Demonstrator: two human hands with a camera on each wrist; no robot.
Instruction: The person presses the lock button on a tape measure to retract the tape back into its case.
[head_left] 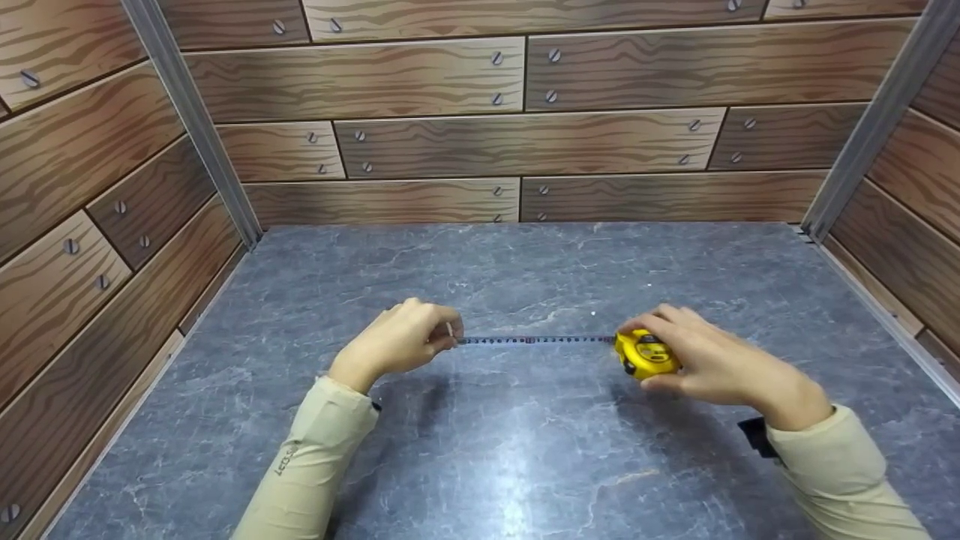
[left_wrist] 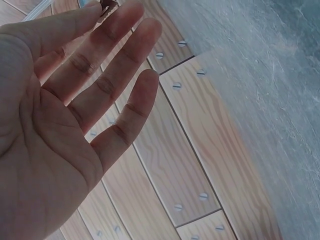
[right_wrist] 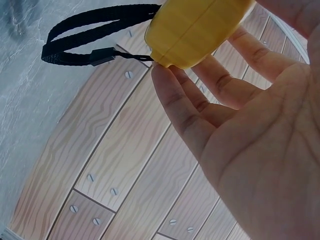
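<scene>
- The yellow tape measure (head_left: 646, 362) is in the right half of the table, as I see it from the head camera, with its case in the right hand (head_left: 712, 364).
- I see that this hand grips the case between the thumb on the near side and the fingers on the far side.
- From the case, the tape blade (head_left: 536, 340) goes out straight to the left, with its numbers visible.
- The left hand (head_left: 401, 337) pinches the free end with thumb and fingertip; in my left wrist view a small metal piece (left_wrist: 107, 7) shows there, and the other fingers are spread.
- I cannot tell if the blade touches the table below.
- In my right wrist view, a black strap (right_wrist: 95, 35) forms a loop from the case.
- Both arms wear pale sleeves (head_left: 304, 450); the left one carries some written letters.
- Under everything lies the grey marbled table (head_left: 480, 277).
- Around it stand walls (head_left: 615, 71) with a wood-plank pattern, and metal posts (head_left: 196, 124) at the corners.
</scene>
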